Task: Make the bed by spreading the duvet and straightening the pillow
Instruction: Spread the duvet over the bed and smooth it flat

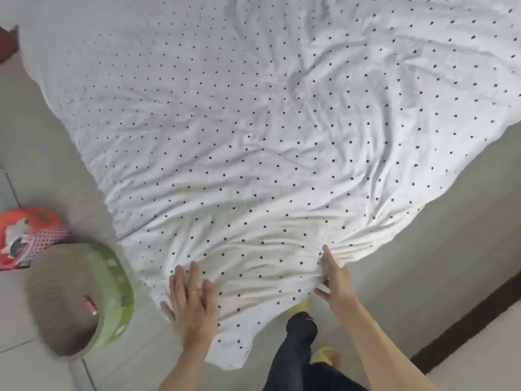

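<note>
Nearest you, your dark-trousered leg and yellow slippers stand on the floor just below the duvet's hanging corner. Your left hand lies flat on the duvet, palm down, its fingers spread and straight, so its grip is open and holds nothing; a ring shows on 1 finger. Your right hand is at the duvet's near edge, to the right of the left hand, with fabric gathered and puckered around it; from this angle you cannot tell whether its grip is closed on the cloth or only pressing it.

The duvet is white with small black dots. It covers most of the bed, wrinkled in its middle and right part, smoother toward its far left. Its near corner droops over the bed's edge toward the floor. A bare grey strip of the bed shows to the right of the duvet.

Left of the duvet, on the tiled floor, sits a round green-rimmed object with a brown corrugated top. Just beyond it, also left of the duvet, is a red object with patterned cloth, blurred.
</note>
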The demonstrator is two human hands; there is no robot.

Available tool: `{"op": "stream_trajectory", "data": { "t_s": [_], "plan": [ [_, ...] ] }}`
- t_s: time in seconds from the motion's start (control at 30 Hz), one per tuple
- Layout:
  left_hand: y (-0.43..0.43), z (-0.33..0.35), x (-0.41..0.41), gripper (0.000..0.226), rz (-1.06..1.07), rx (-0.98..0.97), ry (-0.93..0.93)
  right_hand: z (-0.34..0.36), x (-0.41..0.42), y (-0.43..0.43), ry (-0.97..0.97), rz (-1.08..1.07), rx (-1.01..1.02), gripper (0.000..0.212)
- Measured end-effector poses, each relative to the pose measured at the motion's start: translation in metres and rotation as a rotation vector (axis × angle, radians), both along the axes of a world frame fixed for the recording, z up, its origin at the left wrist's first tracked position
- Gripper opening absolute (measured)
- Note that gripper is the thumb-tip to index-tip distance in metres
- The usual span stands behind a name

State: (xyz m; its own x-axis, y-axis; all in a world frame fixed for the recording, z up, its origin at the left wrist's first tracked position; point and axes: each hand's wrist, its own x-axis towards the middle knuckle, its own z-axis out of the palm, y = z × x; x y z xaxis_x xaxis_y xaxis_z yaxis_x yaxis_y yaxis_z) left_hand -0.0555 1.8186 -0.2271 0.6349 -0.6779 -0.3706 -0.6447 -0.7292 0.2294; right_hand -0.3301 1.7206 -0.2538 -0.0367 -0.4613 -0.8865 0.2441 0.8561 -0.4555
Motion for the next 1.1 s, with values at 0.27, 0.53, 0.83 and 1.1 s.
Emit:
{"op": "stream_trajectory", "data": {
  "t_s": [0.27, 0.53, 0.83, 1.1],
  "plan": [
    [0.061, -0.009, 0.022, 0.071, 1.068, -0.162, 0.906, 0.013, 0.081, 0.082, -0.201, 0.176, -0.036, 0.056],
    [0.108, 0.002, 0.005, 0.062, 0.54, 0.013, 0.829, 0.024, 0.048, 0.144, 0.484, 0.212, -0.248, 0.051],
    [0.117, -0.006, 0.014, 0.026, -0.185, -0.054, 0.104, 0.001, 0.114, 0.169, 0.093, -0.008, -0.229, 0.072],
    [0.035, 0.019, 0.023, 0.054, -0.656, -0.209, -0.119, 0.002, 0.053, 0.167, 0.586, 0.249, -0.06, 0.019]
  ]
}}
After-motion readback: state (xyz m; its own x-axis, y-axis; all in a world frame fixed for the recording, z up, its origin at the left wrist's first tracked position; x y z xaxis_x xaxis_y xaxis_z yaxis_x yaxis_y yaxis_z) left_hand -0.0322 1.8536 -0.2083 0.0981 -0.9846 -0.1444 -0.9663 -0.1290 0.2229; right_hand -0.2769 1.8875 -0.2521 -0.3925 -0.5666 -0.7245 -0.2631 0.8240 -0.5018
